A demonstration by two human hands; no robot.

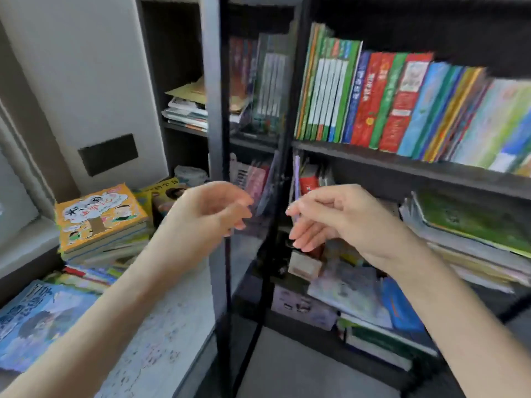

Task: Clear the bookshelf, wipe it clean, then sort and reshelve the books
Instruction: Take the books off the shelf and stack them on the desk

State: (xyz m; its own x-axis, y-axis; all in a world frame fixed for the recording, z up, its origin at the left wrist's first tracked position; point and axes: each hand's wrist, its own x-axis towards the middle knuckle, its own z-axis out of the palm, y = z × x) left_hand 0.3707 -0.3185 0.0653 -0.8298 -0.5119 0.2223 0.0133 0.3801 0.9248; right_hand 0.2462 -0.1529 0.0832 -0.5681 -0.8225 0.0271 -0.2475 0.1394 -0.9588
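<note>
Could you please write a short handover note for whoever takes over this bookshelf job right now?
Left hand: fingers loosely curled, holding nothing, before the dark-framed glass door.
Right hand: fingertips by the door's far edge; grip unclear.
Done: yellow-covered book stack and blue picture book lie on the pale surface at left.
To do: upright colourful book row and flat piles below fill the black bookshelf; no cloth visible; wiping, sorting, reshelving remain.
</note>
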